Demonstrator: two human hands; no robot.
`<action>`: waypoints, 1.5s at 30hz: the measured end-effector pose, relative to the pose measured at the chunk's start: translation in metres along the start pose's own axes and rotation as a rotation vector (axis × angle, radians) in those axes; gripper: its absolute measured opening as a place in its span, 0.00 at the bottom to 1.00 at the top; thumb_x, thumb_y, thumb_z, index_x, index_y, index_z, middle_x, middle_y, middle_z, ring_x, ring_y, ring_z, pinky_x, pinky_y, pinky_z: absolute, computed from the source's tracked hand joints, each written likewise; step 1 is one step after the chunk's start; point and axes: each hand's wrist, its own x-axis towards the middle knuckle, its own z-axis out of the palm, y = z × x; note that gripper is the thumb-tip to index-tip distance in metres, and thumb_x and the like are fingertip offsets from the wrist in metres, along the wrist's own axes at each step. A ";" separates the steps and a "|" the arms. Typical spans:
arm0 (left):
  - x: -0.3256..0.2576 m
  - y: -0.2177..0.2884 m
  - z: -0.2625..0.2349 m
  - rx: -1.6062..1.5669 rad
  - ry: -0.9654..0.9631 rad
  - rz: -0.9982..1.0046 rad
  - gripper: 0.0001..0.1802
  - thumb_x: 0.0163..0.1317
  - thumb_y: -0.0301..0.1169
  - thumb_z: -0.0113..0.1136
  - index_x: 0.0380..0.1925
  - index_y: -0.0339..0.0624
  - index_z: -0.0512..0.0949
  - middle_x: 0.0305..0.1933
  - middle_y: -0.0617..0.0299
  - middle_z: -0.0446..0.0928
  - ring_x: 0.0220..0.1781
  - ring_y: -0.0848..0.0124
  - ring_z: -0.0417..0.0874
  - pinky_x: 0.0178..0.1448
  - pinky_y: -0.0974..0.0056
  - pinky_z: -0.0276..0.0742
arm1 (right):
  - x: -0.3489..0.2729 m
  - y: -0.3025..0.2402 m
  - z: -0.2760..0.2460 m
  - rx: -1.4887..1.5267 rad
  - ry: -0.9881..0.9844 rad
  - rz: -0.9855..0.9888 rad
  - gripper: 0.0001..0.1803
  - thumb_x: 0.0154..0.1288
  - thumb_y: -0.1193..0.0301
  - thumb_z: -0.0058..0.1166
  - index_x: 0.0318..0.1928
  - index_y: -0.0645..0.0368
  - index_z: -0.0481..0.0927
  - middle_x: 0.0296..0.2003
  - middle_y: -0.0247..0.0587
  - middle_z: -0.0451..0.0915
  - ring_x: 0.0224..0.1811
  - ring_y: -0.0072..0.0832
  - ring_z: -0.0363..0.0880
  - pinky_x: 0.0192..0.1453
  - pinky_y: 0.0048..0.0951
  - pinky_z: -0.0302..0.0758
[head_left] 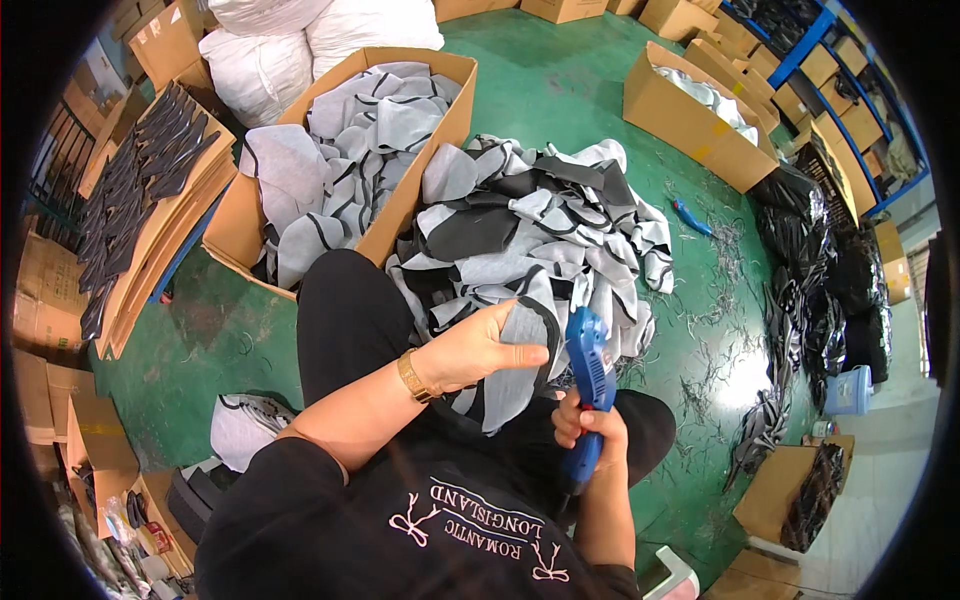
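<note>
Green floor, cartons around — left grip pinches grey fabric, right grip encircles blue tool.

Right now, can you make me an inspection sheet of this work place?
Surface: green floor
Work things: grey fabric piece with black edging, blue handheld tool, fabric pile
Clutter: thin scraps and small blue object right of the fabric pile
Hands: left hand pinches the grey fabric piece; right hand grips the blue handheld tool
Cables: cannot tell whether a cord leaves the tool
Surroundings: open cardboard box of fabric pieces, white sacks, blue shelving
</note>
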 end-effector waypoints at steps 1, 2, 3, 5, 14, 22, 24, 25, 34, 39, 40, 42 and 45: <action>0.000 0.000 0.000 -0.067 0.077 -0.028 0.14 0.64 0.27 0.60 0.49 0.40 0.72 0.44 0.69 0.76 0.43 0.81 0.77 0.50 0.70 0.74 | 0.001 -0.004 0.000 -0.040 0.039 -0.050 0.17 0.46 0.71 0.61 0.38 0.62 0.72 0.20 0.30 0.61 0.23 0.22 0.61 0.24 0.24 0.64; 0.000 0.000 0.000 -0.134 0.153 -0.056 0.11 0.65 0.28 0.58 0.46 0.40 0.73 0.41 0.69 0.76 0.40 0.81 0.77 0.48 0.71 0.75 | 0.000 -0.008 0.002 -0.109 0.085 -0.104 0.19 0.46 0.71 0.61 0.39 0.63 0.72 0.21 0.32 0.64 0.24 0.23 0.64 0.25 0.24 0.66; 0.000 -0.001 -0.003 -0.174 0.166 -0.043 0.09 0.68 0.31 0.56 0.45 0.41 0.74 0.42 0.68 0.78 0.41 0.80 0.79 0.47 0.70 0.76 | -0.004 -0.012 0.005 -0.205 0.141 -0.150 0.19 0.46 0.71 0.61 0.40 0.64 0.72 0.21 0.33 0.65 0.25 0.24 0.66 0.26 0.25 0.68; 0.001 -0.001 -0.006 -0.248 0.190 -0.047 0.09 0.67 0.30 0.56 0.45 0.41 0.75 0.42 0.67 0.79 0.41 0.78 0.80 0.47 0.69 0.77 | -0.011 -0.018 0.002 -0.358 0.212 -0.211 0.21 0.46 0.73 0.62 0.42 0.66 0.73 0.24 0.36 0.71 0.28 0.28 0.72 0.31 0.28 0.73; 0.004 -0.007 -0.018 -0.260 0.274 0.008 0.09 0.66 0.28 0.57 0.43 0.37 0.77 0.42 0.65 0.81 0.42 0.77 0.81 0.47 0.69 0.78 | -0.038 -0.013 0.011 -0.692 0.333 -0.186 0.20 0.45 0.78 0.64 0.42 0.69 0.76 0.28 0.39 0.77 0.26 0.26 0.77 0.33 0.25 0.76; 0.002 -0.005 -0.012 -0.130 0.283 0.085 0.08 0.65 0.25 0.57 0.43 0.36 0.77 0.41 0.65 0.80 0.41 0.79 0.79 0.48 0.70 0.75 | -0.037 -0.013 0.018 -0.934 0.364 -0.142 0.18 0.45 0.81 0.62 0.41 0.69 0.77 0.29 0.39 0.79 0.25 0.23 0.77 0.30 0.23 0.74; 0.000 -0.002 -0.010 -0.109 0.289 0.082 0.08 0.65 0.25 0.57 0.42 0.35 0.78 0.41 0.65 0.80 0.41 0.79 0.79 0.47 0.70 0.75 | -0.037 -0.015 0.019 -0.921 0.369 -0.134 0.18 0.45 0.81 0.62 0.41 0.69 0.77 0.29 0.39 0.79 0.24 0.23 0.77 0.29 0.23 0.74; -0.001 -0.001 -0.009 -0.088 0.292 0.077 0.08 0.64 0.25 0.58 0.42 0.35 0.78 0.40 0.65 0.81 0.40 0.79 0.79 0.47 0.71 0.75 | -0.037 -0.015 0.020 -0.906 0.366 -0.131 0.18 0.45 0.81 0.62 0.41 0.69 0.77 0.29 0.39 0.79 0.24 0.23 0.77 0.29 0.23 0.74; -0.003 -0.001 -0.010 0.120 0.328 0.083 0.07 0.62 0.26 0.60 0.39 0.34 0.78 0.36 0.67 0.80 0.35 0.82 0.77 0.40 0.73 0.74 | -0.036 -0.019 0.025 -0.868 0.334 -0.135 0.18 0.45 0.81 0.61 0.40 0.69 0.76 0.27 0.38 0.78 0.23 0.24 0.76 0.28 0.24 0.74; -0.003 -0.005 -0.018 0.261 0.325 0.078 0.08 0.60 0.28 0.63 0.31 0.35 0.75 0.28 0.71 0.76 0.29 0.85 0.70 0.32 0.74 0.69 | -0.037 -0.025 0.028 -0.874 0.312 -0.117 0.18 0.45 0.82 0.61 0.40 0.69 0.76 0.27 0.39 0.78 0.23 0.24 0.76 0.28 0.24 0.74; -0.003 -0.006 -0.021 0.348 0.322 0.074 0.09 0.59 0.29 0.64 0.29 0.36 0.74 0.26 0.71 0.74 0.28 0.86 0.68 0.30 0.74 0.67 | -0.038 -0.026 0.029 -0.888 0.310 -0.106 0.18 0.45 0.82 0.61 0.41 0.69 0.76 0.28 0.39 0.78 0.23 0.24 0.76 0.28 0.25 0.74; -0.004 -0.006 -0.024 0.408 0.325 0.050 0.11 0.58 0.30 0.65 0.27 0.36 0.74 0.25 0.72 0.72 0.27 0.85 0.66 0.28 0.73 0.65 | -0.038 -0.029 0.030 -0.900 0.307 -0.094 0.18 0.45 0.82 0.61 0.41 0.69 0.76 0.29 0.39 0.78 0.24 0.24 0.76 0.28 0.25 0.74; -0.003 -0.002 -0.022 0.459 0.301 0.045 0.12 0.56 0.31 0.65 0.25 0.37 0.72 0.22 0.72 0.70 0.26 0.85 0.64 0.27 0.72 0.64 | -0.040 -0.031 0.032 -0.915 0.290 -0.086 0.16 0.48 0.79 0.62 0.41 0.68 0.77 0.29 0.36 0.79 0.25 0.20 0.76 0.29 0.24 0.74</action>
